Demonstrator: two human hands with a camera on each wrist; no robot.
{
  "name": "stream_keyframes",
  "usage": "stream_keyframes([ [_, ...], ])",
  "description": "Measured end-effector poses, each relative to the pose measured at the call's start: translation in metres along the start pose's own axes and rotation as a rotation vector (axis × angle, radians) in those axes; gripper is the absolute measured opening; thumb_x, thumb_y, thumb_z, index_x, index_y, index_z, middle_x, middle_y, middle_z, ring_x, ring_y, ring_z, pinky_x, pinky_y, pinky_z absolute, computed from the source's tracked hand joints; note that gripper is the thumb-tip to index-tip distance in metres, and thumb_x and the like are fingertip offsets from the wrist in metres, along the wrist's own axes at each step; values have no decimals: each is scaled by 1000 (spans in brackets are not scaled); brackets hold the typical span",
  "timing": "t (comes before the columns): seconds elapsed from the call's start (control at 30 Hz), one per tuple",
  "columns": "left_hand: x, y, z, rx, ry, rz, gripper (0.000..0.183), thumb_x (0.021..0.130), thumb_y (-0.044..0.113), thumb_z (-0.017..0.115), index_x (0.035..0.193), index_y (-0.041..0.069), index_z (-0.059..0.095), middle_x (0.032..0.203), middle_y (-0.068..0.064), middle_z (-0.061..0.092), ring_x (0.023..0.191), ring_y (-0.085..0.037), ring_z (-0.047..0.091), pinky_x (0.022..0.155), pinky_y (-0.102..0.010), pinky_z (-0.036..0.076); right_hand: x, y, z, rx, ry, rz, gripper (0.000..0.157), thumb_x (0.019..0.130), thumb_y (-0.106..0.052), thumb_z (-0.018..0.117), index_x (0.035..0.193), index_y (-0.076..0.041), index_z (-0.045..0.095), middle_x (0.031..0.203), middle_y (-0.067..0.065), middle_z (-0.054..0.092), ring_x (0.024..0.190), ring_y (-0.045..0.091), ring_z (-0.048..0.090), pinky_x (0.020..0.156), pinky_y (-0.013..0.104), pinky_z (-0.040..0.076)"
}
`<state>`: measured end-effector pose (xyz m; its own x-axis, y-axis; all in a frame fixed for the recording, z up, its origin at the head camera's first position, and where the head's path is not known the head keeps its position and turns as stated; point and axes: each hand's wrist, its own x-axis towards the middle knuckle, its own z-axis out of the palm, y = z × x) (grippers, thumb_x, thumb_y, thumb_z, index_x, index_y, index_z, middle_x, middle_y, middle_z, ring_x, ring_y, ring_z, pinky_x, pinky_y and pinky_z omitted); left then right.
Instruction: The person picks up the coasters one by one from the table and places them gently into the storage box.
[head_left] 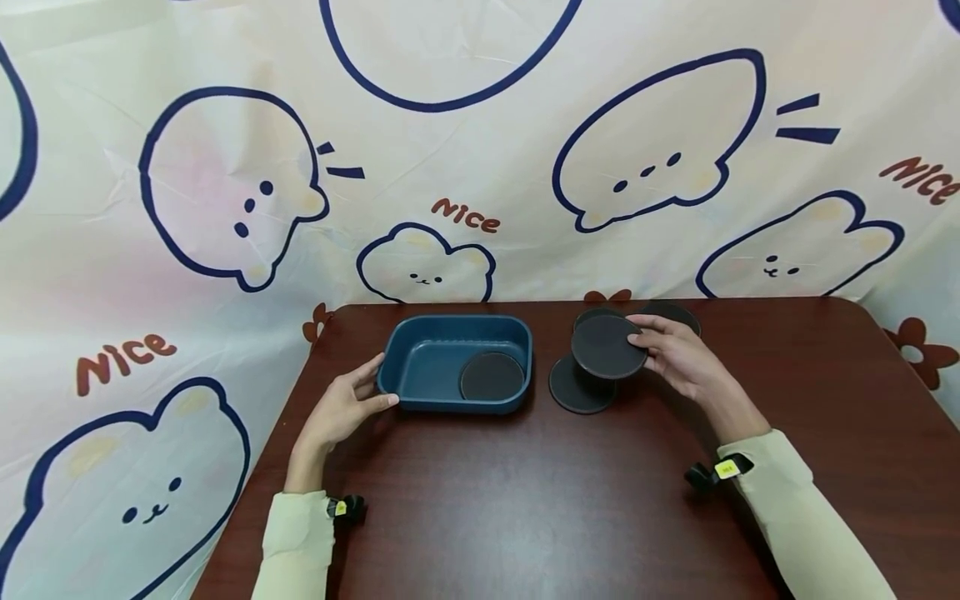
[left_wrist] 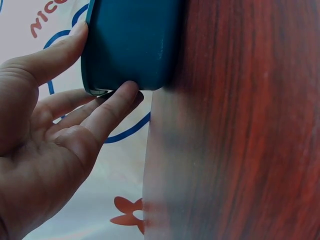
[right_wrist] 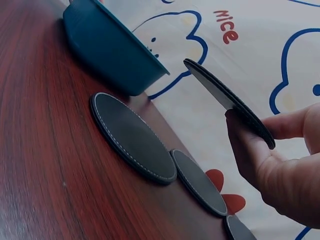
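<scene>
In my right hand (head_left: 678, 354) a round black coaster (head_left: 609, 347) is pinched between thumb and fingers, raised off the table. The right wrist view shows that coaster (right_wrist: 227, 102) nearly edge-on, with a paler underside. My left hand (head_left: 347, 404) holds the left end of a blue rectangular basin (head_left: 431, 407), thumb and fingers set about its near-left corner. One black coaster (head_left: 492, 377) lies flat inside the basin, toward its right side. Beneath and beside the raised coaster, a stitched coaster (head_left: 577, 396) lies on the table, partly hidden.
Behind the raised coaster, another coaster (head_left: 596, 314) shows only its edge. Farther right, one more coaster (head_left: 678, 313) lies near the back edge, partly covered by my right hand. A printed cloth (head_left: 525, 167) hangs behind the dark wooden table (head_left: 510, 500).
</scene>
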<state>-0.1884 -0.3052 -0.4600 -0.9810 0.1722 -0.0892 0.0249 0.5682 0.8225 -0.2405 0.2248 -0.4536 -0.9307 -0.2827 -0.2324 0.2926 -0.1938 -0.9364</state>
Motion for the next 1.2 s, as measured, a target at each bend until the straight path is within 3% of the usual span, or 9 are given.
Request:
stream_keyframes([
  [0.5,6,3,2,-1,-7,-8,82,103,13,73,171,7,27,166,-27,44,146,-45,55,110,-57,53,5,-3,17,-8,5,2,62,111,-5,54,166,4,26,130,0,61,103,3,76,91,20,62],
  [0.67,6,6,2,-9,-16,-9,82,103,14,73,171,8,27,166,-27,44,146,-46,55,110,-56,53,6,2,21,-17,6,0,63,112,-4,52,167,5,23,149,16,52,106,2,75,92,21,62],
  [0.73,6,6,3,-12,-19,-7,82,104,14,73,171,8,26,167,-27,43,146,-46,55,110,-55,53,6,3,24,-26,4,0,63,112,-4,51,168,4,22,160,24,42,107,2,74,93,21,62],
  [0.83,4,5,3,-7,-19,-7,82,104,14,72,171,8,26,168,-27,42,147,-46,53,110,-54,53,9,3,28,-29,-3,-4,63,112,-4,50,168,4,22,167,28,33,106,1,74,93,20,61],
  [1.2,0,4,-1,4,-10,-25,83,104,15,73,171,9,25,168,-27,42,148,-45,52,110,-55,52,16,3,41,-33,-22,-19,60,112,-2,50,167,4,26,162,28,40,105,3,76,92,21,62],
])
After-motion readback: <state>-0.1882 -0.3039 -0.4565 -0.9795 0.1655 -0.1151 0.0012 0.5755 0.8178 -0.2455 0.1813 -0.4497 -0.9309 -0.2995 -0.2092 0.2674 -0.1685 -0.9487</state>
